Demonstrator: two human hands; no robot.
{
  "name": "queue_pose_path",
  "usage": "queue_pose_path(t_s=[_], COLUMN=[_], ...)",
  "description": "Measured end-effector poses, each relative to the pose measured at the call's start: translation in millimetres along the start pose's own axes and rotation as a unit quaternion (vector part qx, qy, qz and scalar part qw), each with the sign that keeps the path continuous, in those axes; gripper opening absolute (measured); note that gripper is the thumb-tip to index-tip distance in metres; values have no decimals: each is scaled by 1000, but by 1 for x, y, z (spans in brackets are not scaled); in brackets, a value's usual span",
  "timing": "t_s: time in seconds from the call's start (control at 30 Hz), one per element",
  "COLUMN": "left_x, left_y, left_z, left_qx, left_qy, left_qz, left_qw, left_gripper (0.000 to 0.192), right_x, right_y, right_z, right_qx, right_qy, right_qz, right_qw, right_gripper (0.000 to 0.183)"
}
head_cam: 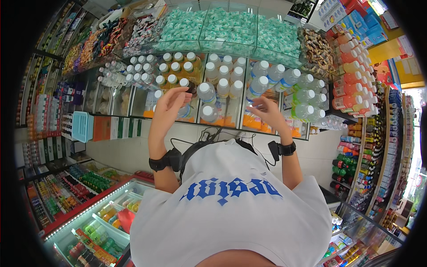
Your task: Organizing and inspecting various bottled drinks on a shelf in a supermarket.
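My left hand [171, 105] is raised over the near left part of a glass display counter [213, 126], fingers bent towards the right, with nothing seen in it. Beside its fingertips stand a dark-bodied bottle with a white cap [190, 87] and a large clear plastic bottle [206, 93]. My right hand [266, 110] hovers over the counter's near edge, fingers apart and curled, holding nothing. Just beyond it is a clear bottle with a blue label [257, 88]. Nearer me, between the hands, stands a single white-capped clear bottle [209, 113]. Rows of amber bottles [175, 68] stand farther back.
Glass bins of green-wrapped sweets [230, 28] line the back. Stacked pink-orange drink bottles [348, 88] stand at the right, with drink shelves [367, 150] below. A light-blue plastic basket [82, 126] is at left; a red-edged chiller [90, 208] is at lower left. Black cables [213, 132] lie before me.
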State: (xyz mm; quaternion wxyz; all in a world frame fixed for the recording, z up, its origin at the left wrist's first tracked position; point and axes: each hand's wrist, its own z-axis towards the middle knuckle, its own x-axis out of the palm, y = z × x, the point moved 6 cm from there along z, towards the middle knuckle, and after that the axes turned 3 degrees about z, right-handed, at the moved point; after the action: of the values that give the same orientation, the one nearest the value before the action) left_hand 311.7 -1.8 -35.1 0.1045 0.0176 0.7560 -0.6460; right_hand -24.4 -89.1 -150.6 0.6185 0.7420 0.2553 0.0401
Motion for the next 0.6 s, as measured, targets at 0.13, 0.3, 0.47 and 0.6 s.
queue_pose_path(t_s=[0.13, 0.3, 0.47, 0.6], left_x=[-18, -13, -2, 0], left_y=[9, 18, 42, 59], left_z=[-9, -10, -14, -18], left_qx=[-19, -10, -32, -56], left_qy=[-24, -21, 34, 63], left_qz=[-27, -19, -45, -34], left_qw=[999, 1000, 998, 996], left_gripper=[32, 32, 33, 34], right_x=[90, 147, 161, 155], right_y=[60, 72, 41, 41], right_z=[-3, 14, 28, 25], right_qx=[-138, -224, -274, -307], right_qy=[120, 136, 93, 76], right_qz=[-84, -219, -247, -258], right_qw=[980, 940, 925, 913], right_gripper=[57, 63, 56, 54])
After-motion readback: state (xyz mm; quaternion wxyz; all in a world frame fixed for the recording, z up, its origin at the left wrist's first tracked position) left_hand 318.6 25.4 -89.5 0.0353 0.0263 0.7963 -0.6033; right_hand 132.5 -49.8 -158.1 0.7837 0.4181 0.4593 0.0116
